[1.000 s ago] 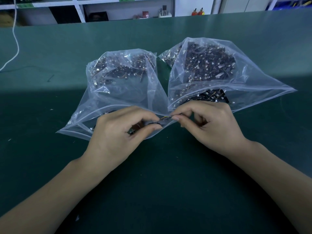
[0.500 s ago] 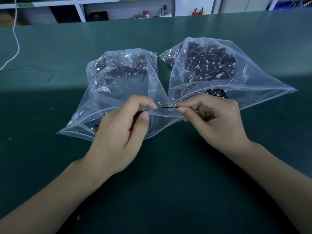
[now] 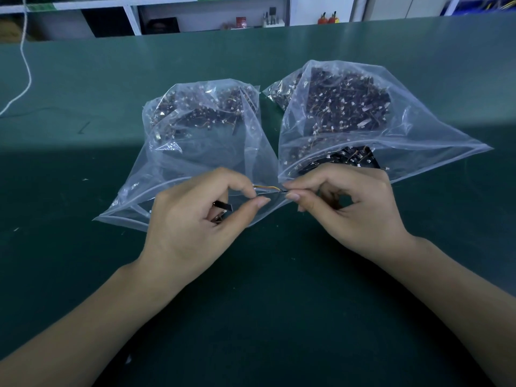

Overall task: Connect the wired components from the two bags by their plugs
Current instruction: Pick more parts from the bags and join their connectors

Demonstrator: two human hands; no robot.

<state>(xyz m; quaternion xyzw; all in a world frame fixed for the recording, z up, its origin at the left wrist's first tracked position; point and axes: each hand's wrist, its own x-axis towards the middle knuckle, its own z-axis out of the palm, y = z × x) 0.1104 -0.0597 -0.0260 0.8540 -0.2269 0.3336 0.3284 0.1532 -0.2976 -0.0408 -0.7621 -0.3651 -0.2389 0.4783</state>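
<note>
Dark green matte table [image 3: 83, 275]; two clear plastic bags, left [image 3: 195, 152] and right [image 3: 418, 146], holding dark brown-black components; yellow and black thin wires [image 3: 268, 189]; far white shelving [image 3: 131, 18].

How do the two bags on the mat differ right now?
The left bag is smaller and looks slacker, its parts heaped at the far end; the right bag is wider and fuller, with dark parts reaching almost to its mouth. The left bag's mouth lies behind the left hand; the right bag's mouth spreads out past the right hand. Both are clear plastic, holding small dark wired parts.
</note>
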